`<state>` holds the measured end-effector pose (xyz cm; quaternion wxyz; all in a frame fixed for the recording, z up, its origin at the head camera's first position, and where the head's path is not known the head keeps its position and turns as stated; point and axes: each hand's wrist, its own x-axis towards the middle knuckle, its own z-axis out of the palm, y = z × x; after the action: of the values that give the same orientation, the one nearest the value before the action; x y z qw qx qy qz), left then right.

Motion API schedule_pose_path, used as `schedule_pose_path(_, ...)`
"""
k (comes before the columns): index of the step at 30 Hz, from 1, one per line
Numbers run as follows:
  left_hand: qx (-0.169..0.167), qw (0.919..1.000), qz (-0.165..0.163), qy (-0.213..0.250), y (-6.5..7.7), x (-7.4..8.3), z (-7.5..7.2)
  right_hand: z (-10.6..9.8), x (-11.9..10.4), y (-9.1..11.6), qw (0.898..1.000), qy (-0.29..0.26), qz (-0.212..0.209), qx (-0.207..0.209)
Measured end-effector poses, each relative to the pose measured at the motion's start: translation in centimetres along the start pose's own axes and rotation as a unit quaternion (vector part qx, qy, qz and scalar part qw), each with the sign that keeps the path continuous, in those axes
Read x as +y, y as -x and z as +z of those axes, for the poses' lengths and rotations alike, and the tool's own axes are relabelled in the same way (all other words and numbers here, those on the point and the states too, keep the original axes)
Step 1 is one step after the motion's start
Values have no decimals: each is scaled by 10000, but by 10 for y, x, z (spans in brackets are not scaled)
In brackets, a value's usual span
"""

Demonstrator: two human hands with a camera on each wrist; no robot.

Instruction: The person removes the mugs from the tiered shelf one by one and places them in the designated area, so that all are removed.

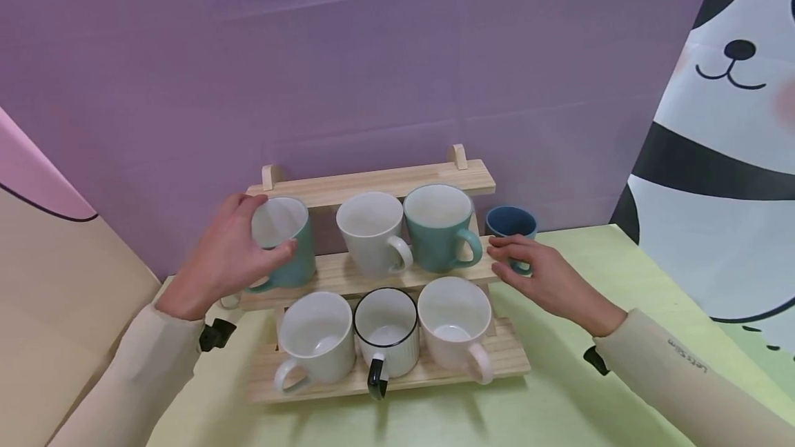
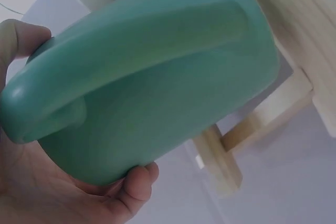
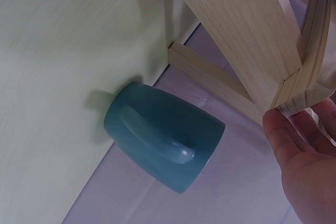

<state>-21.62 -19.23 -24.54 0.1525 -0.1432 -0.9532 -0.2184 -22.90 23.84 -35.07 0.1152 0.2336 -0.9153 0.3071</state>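
Observation:
My left hand (image 1: 239, 254) grips a teal mug (image 1: 301, 254) by its rim and side, at the left end of the middle shelf of a wooden rack (image 1: 332, 274). In the left wrist view the mug's handle (image 2: 142, 45) faces the camera, with thumb and fingers on opposite sides of the body. Whether its base touches the board cannot be told. My right hand (image 1: 549, 274) touches the right end of that middle board (image 3: 310, 95) with its fingertips. Below and beside it, a dark blue mug (image 3: 163, 135) stands on the table behind the rack.
A white mug (image 1: 370, 236) and another teal mug (image 1: 437, 233) share the middle shelf. On the bottom shelf stand a white mug (image 1: 318, 336), a black-rimmed mug (image 1: 388, 330) and a pale pink mug (image 1: 453, 323), handles forward. The top board (image 1: 373, 183) bears no mugs. A purple backdrop (image 1: 373, 74) rises behind.

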Motion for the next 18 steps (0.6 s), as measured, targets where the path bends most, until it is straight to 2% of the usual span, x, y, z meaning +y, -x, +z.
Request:
schedule_pose_path(5,-20,9998,-171,64,6,-4,-15,-1,-2,0,10000,4,58,-20)
schedule_pose_path(11,153,9994,-305,-110,15,-16,-35,0,-3,-1,10000,-14,56,-37)
schedule_pose_path(18,336,9980,-465,-265,31,-36,-47,-1,-3,0,10000,14,-29,27)
